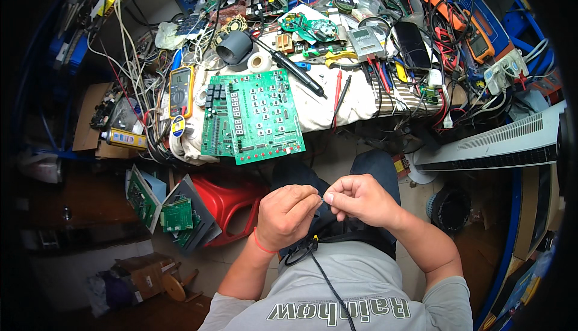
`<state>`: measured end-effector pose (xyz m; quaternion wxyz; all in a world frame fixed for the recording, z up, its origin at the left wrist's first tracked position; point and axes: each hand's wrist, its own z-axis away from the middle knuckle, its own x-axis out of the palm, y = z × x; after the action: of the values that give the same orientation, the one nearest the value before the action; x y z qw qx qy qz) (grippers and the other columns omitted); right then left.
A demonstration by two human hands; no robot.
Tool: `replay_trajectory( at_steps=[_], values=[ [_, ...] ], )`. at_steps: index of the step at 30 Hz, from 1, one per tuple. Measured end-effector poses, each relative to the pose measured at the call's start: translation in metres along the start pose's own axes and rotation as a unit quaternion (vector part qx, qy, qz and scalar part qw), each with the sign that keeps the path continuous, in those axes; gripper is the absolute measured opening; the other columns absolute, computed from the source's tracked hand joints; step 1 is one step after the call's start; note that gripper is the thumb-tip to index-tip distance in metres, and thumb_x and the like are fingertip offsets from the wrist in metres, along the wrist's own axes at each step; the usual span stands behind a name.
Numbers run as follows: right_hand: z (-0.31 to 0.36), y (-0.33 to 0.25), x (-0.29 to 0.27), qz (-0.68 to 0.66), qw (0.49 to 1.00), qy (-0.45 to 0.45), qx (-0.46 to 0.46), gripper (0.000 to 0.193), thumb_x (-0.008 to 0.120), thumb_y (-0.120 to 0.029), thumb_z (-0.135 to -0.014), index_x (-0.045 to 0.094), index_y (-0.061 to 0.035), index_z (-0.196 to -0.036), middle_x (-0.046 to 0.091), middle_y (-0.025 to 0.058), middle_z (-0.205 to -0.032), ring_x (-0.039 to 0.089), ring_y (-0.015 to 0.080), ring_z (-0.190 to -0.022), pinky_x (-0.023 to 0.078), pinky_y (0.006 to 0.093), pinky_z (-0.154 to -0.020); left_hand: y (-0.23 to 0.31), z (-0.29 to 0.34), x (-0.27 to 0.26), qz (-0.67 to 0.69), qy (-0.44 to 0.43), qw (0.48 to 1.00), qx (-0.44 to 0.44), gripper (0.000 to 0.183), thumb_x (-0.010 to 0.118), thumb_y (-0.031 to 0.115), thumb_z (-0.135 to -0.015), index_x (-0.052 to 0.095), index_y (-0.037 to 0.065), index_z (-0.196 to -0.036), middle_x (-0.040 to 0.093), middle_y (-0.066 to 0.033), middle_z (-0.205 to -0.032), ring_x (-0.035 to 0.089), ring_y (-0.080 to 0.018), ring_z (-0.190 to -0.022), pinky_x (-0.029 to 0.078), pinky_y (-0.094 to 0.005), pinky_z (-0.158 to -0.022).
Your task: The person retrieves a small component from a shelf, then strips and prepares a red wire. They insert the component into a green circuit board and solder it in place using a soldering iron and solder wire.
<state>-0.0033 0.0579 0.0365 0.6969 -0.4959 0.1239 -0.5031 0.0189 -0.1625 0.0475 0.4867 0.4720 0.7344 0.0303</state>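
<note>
left hand [288,218]: fingers pressed together | right hand [362,201]: thumb and index pinched | tiny pale bit [323,199] held between both over the jeans [377,169], too small to ID tbh | green circuit board [220,127] with seven-segment display [238,115] parked near yellow-cased multimeter [180,93]

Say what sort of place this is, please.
Most likely an electronics repair workshop: a large green circuit board lies there, with a yellow-and-grey multimeter to its left, and a red probe and a black probe to its right.
</note>
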Motion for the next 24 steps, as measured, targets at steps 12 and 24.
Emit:
replay_trajectory(
  at_steps=[12, 24],
  values=[
    [-0.003, 0.009, -0.006, 0.494, 0.674, 0.100, -0.540, 0.018, 0.074, -0.019, -0.092, 0.068, -0.0061, -0.103, 0.070, 0.0061, -0.091, 0.069, 0.0281, -0.082, 0.053, 0.0395, -0.072, 0.006, 0.020, 0.005, 0.598, -0.027, 0.672, -0.436, 0.007, 0.074, -0.002, -0.091, 0.070, -0.002, -0.097, 0.071, -0.0117, -0.093, 0.069, -0.0204, -0.084, 0.056, -0.0323, -0.075],
    [0.002, -0.001, -0.006, 0.039, 0.996, -0.073, -0.022, 0.031, 0.062, -0.033, -0.108, 0.071, -0.0034, -0.103, 0.074, 0.0014, -0.094, 0.069, 0.0068, -0.083, 0.053, 0.0242, -0.067, 0.003, 0.006, 0.006, 0.035, 0.036, 0.999, -0.001, 0.018, 0.077, -0.006, -0.077, 0.070, 0.001, -0.092, 0.071, -0.0090, -0.093, 0.070, -0.0266, -0.079, 0.057, -0.0352, -0.067]
  ],
)
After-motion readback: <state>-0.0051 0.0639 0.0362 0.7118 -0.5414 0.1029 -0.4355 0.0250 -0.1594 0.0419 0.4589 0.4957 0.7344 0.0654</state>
